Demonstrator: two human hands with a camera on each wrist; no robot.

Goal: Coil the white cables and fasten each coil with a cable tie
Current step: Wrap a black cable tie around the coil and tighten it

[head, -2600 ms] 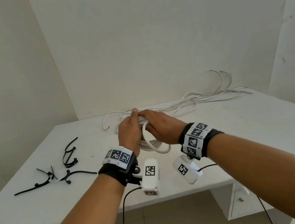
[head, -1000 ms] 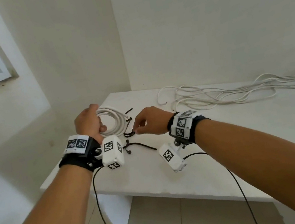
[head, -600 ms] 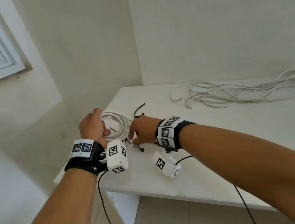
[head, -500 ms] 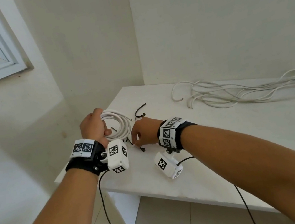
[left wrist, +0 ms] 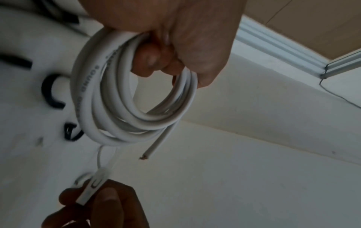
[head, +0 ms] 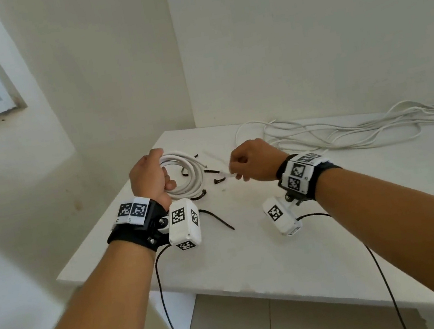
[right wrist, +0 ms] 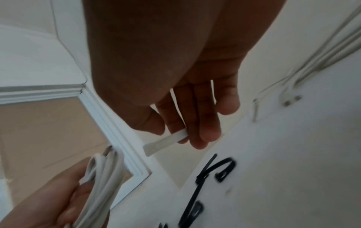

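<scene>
Our main worry is the coil (head: 183, 175) springing loose: only our left hand (head: 149, 180) keeps its loops bunched, left of centre in the head view, and a free cut end (left wrist: 148, 154) already pokes out below. If we ease that fist while threading, we judge the turns will slip apart. Our right hand (head: 252, 161), at mid-frame, pinches a white cable tie (right wrist: 166, 142) between thumb and fingers, apart from the coil. The uncoiled cables (head: 348, 131) lie at the right, black ties (right wrist: 207, 177) near our hands.
</scene>
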